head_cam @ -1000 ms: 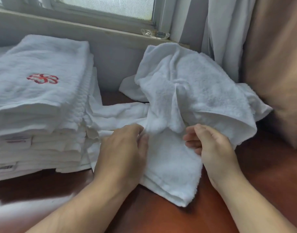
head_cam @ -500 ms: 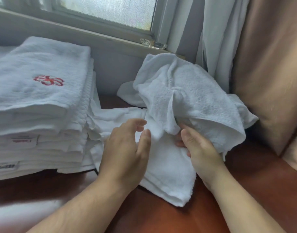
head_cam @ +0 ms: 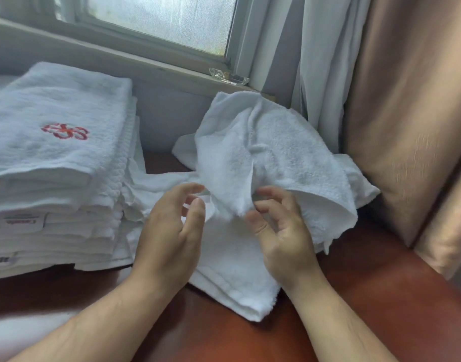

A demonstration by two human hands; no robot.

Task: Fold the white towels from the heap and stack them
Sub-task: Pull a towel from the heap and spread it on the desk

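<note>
both forearms come in from the lower edge and meet over the middle of the table (head_cam: 381,296), which is red-brown and shiny. the left hand (head_cam: 171,231) shows its back to the camera, the wrist is straight, and the fingers are loosely bent and a little spread. there is a clear gap between its thumb and its first finger, and it holds nothing, though the fingertips are just beside the cloth. the right hand (head_cam: 284,231) is near it. the two hands are apart, with a hanging flap of cloth between them. the fingers (head_cam: 266,192) of the right hand are curled inward toward this flap. the edge of the flap is at the fingertips, but i cannot tell if they pinch it or only touch it. the crumpled towel (head_cam: 289,147) lies directly behind and under both hands. its upper part rises in a loose bunch toward the window sill (head_cam: 119,56), and its lower part lies flat on the table under the right wrist. to the left of the left hand stands the stack (head_cam: 54,163) of folded white towels, with a red mark (head_cam: 65,131) on the top one. a thin white cloth (head_cam: 156,184) lies between the stack and the crumpled towel. a pale curtain (head_cam: 320,61) hangs behind the towel.
</note>
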